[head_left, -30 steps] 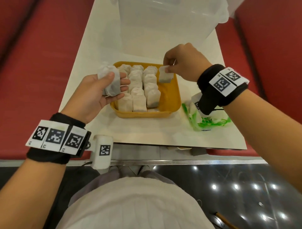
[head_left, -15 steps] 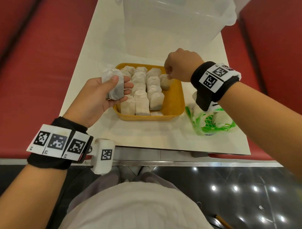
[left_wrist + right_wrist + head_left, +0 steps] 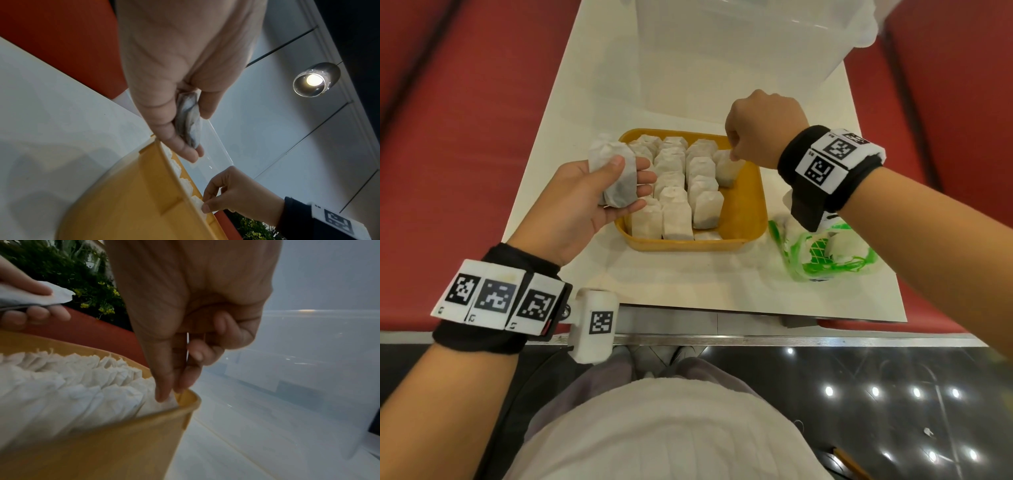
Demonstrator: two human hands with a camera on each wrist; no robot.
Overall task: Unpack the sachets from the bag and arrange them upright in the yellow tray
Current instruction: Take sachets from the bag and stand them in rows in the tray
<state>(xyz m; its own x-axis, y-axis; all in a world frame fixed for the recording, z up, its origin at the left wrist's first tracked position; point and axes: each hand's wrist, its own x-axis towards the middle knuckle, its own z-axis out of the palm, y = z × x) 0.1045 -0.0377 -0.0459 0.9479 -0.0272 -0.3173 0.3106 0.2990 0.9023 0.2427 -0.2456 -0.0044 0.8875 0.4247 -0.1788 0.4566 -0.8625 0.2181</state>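
Observation:
The yellow tray [image 3: 750, 219] on the white table holds several white sachets standing upright in three rows [image 3: 674, 192]. My right hand [image 3: 732, 158] pinches the top of one sachet [image 3: 726, 171] at the far end of the tray's right side, as the right wrist view shows with the hand [image 3: 170, 395] at the tray rim [image 3: 191, 400]. My left hand [image 3: 616, 181], just left of the tray, grips a small stack of sachets [image 3: 613, 171] between thumb and fingers; the left wrist view shows that stack [image 3: 189, 121] edge-on. The green-printed clear bag [image 3: 825, 253] lies right of the tray.
A large clear plastic bin [image 3: 739, 51] stands behind the tray at the table's far end. Red seats [image 3: 465, 137] flank the table on both sides. The table's near edge [image 3: 722, 308] runs in front of my body.
My right hand has lowered its sachet into the far right of the tray and still pinches it. My left hand with its stack has stayed where it was.

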